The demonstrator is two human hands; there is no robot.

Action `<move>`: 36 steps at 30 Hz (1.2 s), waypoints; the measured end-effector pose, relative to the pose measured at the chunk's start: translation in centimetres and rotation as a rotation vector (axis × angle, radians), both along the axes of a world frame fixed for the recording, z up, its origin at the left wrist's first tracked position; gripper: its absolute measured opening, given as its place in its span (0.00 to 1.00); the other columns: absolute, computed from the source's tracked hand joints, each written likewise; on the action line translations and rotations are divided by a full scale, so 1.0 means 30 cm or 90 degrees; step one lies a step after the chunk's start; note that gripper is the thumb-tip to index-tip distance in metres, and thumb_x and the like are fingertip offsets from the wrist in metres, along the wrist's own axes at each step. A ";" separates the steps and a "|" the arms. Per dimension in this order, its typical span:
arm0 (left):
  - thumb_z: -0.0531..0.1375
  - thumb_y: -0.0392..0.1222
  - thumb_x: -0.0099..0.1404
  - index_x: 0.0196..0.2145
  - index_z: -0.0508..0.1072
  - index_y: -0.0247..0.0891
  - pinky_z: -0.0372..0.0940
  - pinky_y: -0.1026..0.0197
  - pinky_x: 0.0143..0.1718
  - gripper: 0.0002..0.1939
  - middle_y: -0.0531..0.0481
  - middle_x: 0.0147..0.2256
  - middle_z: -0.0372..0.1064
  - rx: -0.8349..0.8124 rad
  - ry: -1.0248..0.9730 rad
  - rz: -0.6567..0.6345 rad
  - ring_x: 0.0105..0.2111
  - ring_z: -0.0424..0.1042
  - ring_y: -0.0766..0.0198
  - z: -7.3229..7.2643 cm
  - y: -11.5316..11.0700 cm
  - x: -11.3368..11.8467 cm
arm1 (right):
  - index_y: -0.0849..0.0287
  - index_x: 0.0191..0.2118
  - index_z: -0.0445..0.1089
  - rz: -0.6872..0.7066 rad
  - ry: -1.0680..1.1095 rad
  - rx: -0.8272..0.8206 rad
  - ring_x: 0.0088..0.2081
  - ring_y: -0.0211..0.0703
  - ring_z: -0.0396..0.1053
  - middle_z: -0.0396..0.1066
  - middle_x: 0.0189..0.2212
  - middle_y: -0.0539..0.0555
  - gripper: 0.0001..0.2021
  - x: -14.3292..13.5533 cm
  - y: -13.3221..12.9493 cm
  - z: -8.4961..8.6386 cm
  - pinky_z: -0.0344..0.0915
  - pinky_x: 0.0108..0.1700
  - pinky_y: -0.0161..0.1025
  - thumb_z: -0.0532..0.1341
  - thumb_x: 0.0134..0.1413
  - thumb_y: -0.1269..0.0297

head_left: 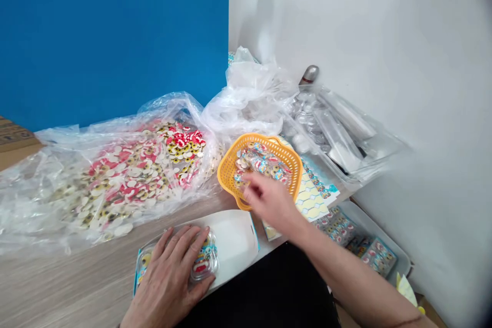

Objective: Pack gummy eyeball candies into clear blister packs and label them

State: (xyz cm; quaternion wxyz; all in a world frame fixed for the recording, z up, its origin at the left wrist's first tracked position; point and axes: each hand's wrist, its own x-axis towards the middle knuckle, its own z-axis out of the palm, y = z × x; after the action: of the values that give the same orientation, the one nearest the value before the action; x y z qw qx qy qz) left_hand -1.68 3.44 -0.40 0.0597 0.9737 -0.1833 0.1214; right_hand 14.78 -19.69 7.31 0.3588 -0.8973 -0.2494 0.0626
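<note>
My left hand (175,264) lies over a clear plastic blister pack (205,261) with small colourful pieces inside, its thumb and fingers around the edges. The pack sits in a white open box (234,238), and another clear pack (144,261) shows at the box's left end, partly under the hand. Over the front of a yellow plastic basket (230,184), my right hand (269,200) has its fingers curled together; what they hold, if anything, is hidden. Small clear packets (263,164) with colourful pieces fill the basket.
To the left spreads a large clear bag (126,174) of red, yellow and white pieces. Crumpled plastic bags (253,92) and clear plastic trays (338,133) lie behind. Printed sheets (313,195) are right of the basket; a bin (400,251) of finished-looking packs stands lower right.
</note>
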 end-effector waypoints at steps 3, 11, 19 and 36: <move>0.63 0.54 0.62 0.66 0.60 0.40 0.48 0.45 0.66 0.38 0.42 0.58 0.68 0.004 -0.014 0.004 0.57 0.68 0.48 0.003 0.000 0.001 | 0.59 0.50 0.72 -0.104 -0.173 -0.185 0.45 0.48 0.72 0.76 0.43 0.58 0.12 0.219 -0.050 0.030 0.64 0.46 0.40 0.54 0.66 0.65; 0.62 0.54 0.63 0.66 0.60 0.41 0.45 0.46 0.67 0.37 0.43 0.59 0.67 0.012 -0.006 0.015 0.58 0.66 0.50 0.001 -0.004 -0.010 | 0.64 0.49 0.71 -0.032 -0.177 -0.490 0.48 0.51 0.72 0.72 0.49 0.64 0.13 0.429 -0.035 -0.082 0.64 0.48 0.39 0.53 0.66 0.68; 0.63 0.54 0.64 0.66 0.59 0.41 0.46 0.43 0.66 0.37 0.41 0.59 0.66 -0.024 0.041 0.022 0.58 0.65 0.48 0.022 -0.014 -0.009 | 0.61 0.41 0.71 -0.125 -0.057 -0.038 0.34 0.43 0.71 0.74 0.33 0.53 0.10 0.248 -0.107 0.029 0.63 0.36 0.37 0.55 0.60 0.62; 0.64 0.54 0.62 0.65 0.62 0.38 0.46 0.39 0.67 0.37 0.39 0.58 0.67 -0.106 0.122 0.051 0.60 0.63 0.46 0.043 -0.036 -0.019 | 0.70 0.54 0.68 0.170 -0.035 -0.509 0.38 0.53 0.77 0.73 0.44 0.67 0.16 -0.305 0.156 -0.131 0.69 0.34 0.42 0.52 0.65 0.75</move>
State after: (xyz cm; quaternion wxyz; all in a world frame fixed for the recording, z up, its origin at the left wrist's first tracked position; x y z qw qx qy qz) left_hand -2.24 2.35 0.90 0.1527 0.9791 -0.1269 0.0446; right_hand 5.63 -14.99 3.38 -0.0357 -0.9270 -0.3293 0.1762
